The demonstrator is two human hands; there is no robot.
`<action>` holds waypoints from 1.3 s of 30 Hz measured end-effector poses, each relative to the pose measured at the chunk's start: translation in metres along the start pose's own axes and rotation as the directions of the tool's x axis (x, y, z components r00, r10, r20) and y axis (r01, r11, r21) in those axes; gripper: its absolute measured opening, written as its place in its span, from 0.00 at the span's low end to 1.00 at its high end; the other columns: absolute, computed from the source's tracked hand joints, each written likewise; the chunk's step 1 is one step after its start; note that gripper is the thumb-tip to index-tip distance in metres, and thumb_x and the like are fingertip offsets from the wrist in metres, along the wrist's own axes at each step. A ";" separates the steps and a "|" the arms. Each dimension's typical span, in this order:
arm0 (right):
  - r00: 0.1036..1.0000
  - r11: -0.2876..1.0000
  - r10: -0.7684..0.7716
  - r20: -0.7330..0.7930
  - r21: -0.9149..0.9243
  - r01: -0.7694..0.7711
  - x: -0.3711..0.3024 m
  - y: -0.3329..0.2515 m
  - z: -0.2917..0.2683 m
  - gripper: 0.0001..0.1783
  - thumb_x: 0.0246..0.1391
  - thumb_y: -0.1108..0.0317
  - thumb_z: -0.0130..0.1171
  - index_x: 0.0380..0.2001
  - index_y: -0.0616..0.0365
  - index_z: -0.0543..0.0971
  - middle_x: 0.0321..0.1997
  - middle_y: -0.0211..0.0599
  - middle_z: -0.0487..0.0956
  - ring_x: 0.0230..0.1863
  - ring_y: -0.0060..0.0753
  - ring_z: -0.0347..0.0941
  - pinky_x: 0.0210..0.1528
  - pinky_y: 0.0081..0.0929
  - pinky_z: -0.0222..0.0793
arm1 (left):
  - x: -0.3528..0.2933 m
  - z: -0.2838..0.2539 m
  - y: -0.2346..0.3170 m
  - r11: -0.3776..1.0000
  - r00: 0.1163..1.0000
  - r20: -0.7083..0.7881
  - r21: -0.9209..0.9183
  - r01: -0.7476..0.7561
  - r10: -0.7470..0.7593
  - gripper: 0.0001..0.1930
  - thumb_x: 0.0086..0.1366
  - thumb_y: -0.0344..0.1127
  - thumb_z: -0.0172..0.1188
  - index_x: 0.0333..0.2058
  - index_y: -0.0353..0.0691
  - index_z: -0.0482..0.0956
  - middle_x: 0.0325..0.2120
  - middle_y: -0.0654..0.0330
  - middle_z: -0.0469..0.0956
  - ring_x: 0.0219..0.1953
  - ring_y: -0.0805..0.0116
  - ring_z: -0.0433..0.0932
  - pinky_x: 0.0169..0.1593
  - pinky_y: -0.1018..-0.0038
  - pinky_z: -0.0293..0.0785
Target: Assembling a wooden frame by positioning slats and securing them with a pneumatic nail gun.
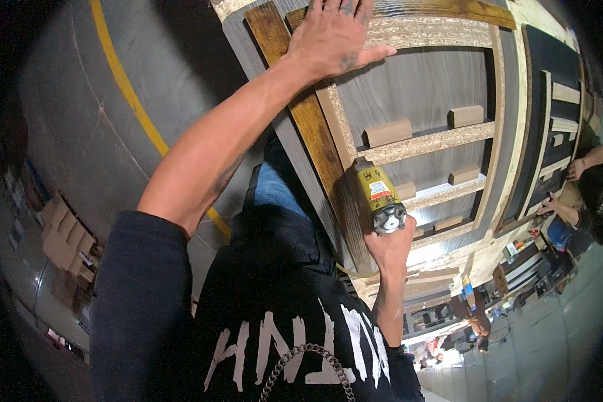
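Observation:
My left hand [335, 37] lies flat, fingers spread, on the top part of a wooden door frame [315, 127] made of dark stained rails and chipboard strips. My right hand [390, 246] grips a yellow pneumatic nail gun [378, 197], whose nose presses on the frame's chipboard edge beside the dark rail. Small wooden blocks [388, 132] sit on chipboard cross strips [429, 142] over a grey woodgrain panel [415, 87].
A grey floor with a yellow line [124, 84] runs at left. Another person [586, 194] works at a second frame [549, 134] on the right. Stacked boards [63, 234] lie at far left, and more people stand in the distance at lower right.

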State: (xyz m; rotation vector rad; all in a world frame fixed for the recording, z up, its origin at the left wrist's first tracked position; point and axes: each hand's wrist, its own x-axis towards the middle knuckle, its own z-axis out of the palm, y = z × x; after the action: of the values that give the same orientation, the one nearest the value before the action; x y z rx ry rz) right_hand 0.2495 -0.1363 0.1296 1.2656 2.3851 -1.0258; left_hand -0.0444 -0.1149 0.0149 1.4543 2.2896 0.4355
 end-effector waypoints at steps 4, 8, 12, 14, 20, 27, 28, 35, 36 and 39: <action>1.000 1.000 -0.021 -0.017 0.013 0.021 0.003 0.000 -0.002 0.16 0.41 0.72 0.65 0.38 0.61 0.80 0.26 0.49 0.81 0.28 0.55 0.78 0.36 0.42 0.73 | -0.001 0.010 -0.005 0.997 0.994 -0.104 0.073 -0.037 0.045 0.49 0.64 0.63 0.53 0.64 0.19 0.54 0.56 0.37 0.62 0.58 0.44 0.61 0.65 0.50 0.54; 1.000 0.992 -0.003 0.010 0.124 0.002 0.007 -0.003 -0.002 0.14 0.42 0.73 0.64 0.36 0.63 0.80 0.26 0.50 0.81 0.27 0.53 0.79 0.35 0.39 0.73 | -0.001 0.012 -0.005 0.991 0.989 -0.140 0.132 -0.036 0.055 0.48 0.64 0.63 0.52 0.63 0.19 0.55 0.57 0.36 0.62 0.59 0.44 0.61 0.65 0.50 0.54; 0.999 0.989 0.037 0.036 0.144 -0.042 0.009 -0.007 -0.004 0.14 0.42 0.74 0.64 0.35 0.64 0.80 0.25 0.50 0.81 0.27 0.50 0.80 0.34 0.37 0.74 | -0.001 0.002 -0.002 0.999 0.999 -0.029 0.046 -0.020 0.021 0.49 0.64 0.64 0.52 0.63 0.19 0.55 0.57 0.36 0.62 0.59 0.44 0.61 0.66 0.50 0.54; 0.999 0.990 0.015 0.033 0.139 -0.020 0.009 -0.006 -0.004 0.14 0.41 0.74 0.64 0.35 0.65 0.80 0.25 0.50 0.81 0.27 0.50 0.80 0.34 0.37 0.74 | -0.002 0.007 -0.005 0.996 0.990 -0.132 0.079 -0.042 0.052 0.49 0.64 0.64 0.52 0.63 0.19 0.55 0.57 0.36 0.62 0.60 0.44 0.61 0.65 0.50 0.54; 0.996 0.986 0.068 0.061 0.147 -0.076 0.007 -0.007 -0.001 0.14 0.40 0.74 0.65 0.35 0.64 0.79 0.24 0.50 0.80 0.27 0.52 0.80 0.34 0.38 0.74 | 0.000 -0.008 0.003 0.999 1.000 0.021 0.038 -0.004 0.003 0.49 0.63 0.64 0.53 0.63 0.19 0.54 0.59 0.35 0.61 0.62 0.42 0.60 0.67 0.49 0.52; 0.999 0.971 0.032 0.043 0.236 -0.041 0.002 0.009 0.004 0.15 0.39 0.74 0.65 0.35 0.63 0.79 0.27 0.53 0.80 0.31 0.60 0.77 0.35 0.39 0.74 | -0.003 0.011 0.002 0.997 0.994 -0.100 0.074 -0.025 0.033 0.48 0.62 0.63 0.56 0.63 0.22 0.55 0.59 0.35 0.61 0.64 0.41 0.58 0.69 0.48 0.49; 1.000 0.995 0.020 -0.007 0.102 -0.019 -0.009 0.023 0.008 0.18 0.37 0.72 0.67 0.37 0.62 0.79 0.27 0.50 0.81 0.32 0.56 0.77 0.40 0.38 0.74 | -0.002 0.015 0.001 0.997 0.994 -0.109 0.072 -0.021 0.029 0.48 0.61 0.63 0.56 0.63 0.23 0.56 0.59 0.36 0.61 0.64 0.41 0.58 0.69 0.48 0.49; 0.990 0.991 0.136 0.031 0.000 -0.136 -0.126 0.133 0.004 0.22 0.38 0.67 0.67 0.42 0.61 0.81 0.36 0.46 0.81 0.44 0.47 0.75 0.50 0.37 0.71 | -0.007 -0.001 0.021 0.991 0.987 -0.155 0.122 0.049 -0.030 0.42 0.57 0.56 0.63 0.62 0.32 0.60 0.56 0.40 0.64 0.60 0.41 0.62 0.64 0.50 0.59; 0.988 0.988 0.154 0.020 -0.001 -0.154 -0.133 0.130 -0.001 0.22 0.38 0.67 0.67 0.42 0.61 0.81 0.36 0.46 0.81 0.44 0.47 0.75 0.50 0.37 0.71 | -0.009 0.002 0.014 0.990 0.978 -0.207 0.140 0.034 -0.004 0.42 0.58 0.56 0.64 0.62 0.32 0.61 0.56 0.41 0.64 0.60 0.41 0.61 0.64 0.51 0.59; 0.961 0.941 0.268 0.064 0.198 -0.276 -0.134 0.125 -0.005 0.21 0.41 0.66 0.67 0.42 0.61 0.81 0.28 0.48 0.82 0.32 0.48 0.80 0.38 0.37 0.74 | -0.005 0.019 -0.001 0.965 0.953 -0.292 0.262 0.001 0.079 0.42 0.59 0.57 0.62 0.62 0.33 0.62 0.58 0.39 0.63 0.62 0.39 0.60 0.65 0.49 0.57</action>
State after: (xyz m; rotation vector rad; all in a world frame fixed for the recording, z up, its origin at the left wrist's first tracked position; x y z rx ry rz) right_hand 0.4289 -0.1698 0.1434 1.5798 2.0423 -1.2167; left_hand -0.0342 -0.1193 -0.0016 1.6579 2.6445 0.4038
